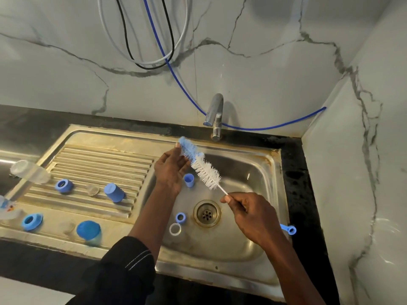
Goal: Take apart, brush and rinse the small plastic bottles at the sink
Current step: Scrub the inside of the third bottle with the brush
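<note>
My right hand [253,216] pinches the thin white handle of a bottle brush [204,168] with blue and white bristles, held slanted over the steel sink [253,172]. My left hand [170,170] touches the blue bristle end with its fingers and thumb. A small blue cap [189,180] stands in the basin below the brush. A blue ring [180,217] and a white ring [175,229] lie beside the drain [207,213]. A clear bottle [29,172] lies on the draining board at far left.
Several blue parts sit on the draining board: two collars [63,186] [31,221], a cup [114,192] and a lid [88,231]. The tap [214,116] stands behind the basin, no water visible. A blue handle end [289,229] lies on the sink's right rim. Hoses hang on the wall.
</note>
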